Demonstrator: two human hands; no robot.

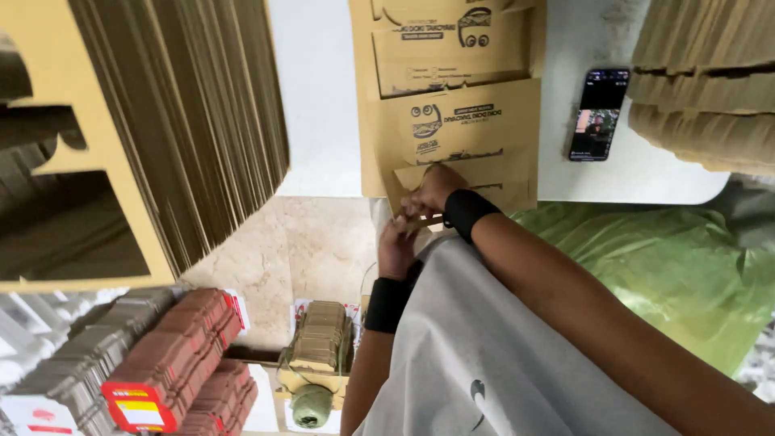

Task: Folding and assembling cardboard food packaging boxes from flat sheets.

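Note:
A flat brown cardboard box blank (460,129) with dark printing lies on the white table (319,105), its near end hanging over the table edge. My right hand (436,187), with a black wristband, presses and grips a flap at that near end. My left hand (397,246), also in a black wristband, holds the same flap from below, close to my grey shirt. Another printed blank (444,40) lies under it, farther back.
A tall stack of flat cardboard (161,121) stands at the left. More stacked cardboard (702,81) sits at the right, beside a lit phone (599,113). Below are red and grey packs (178,355), a bundle of folded cardboard (319,335), a green twine roll (311,406) and a green plastic sheet (670,258).

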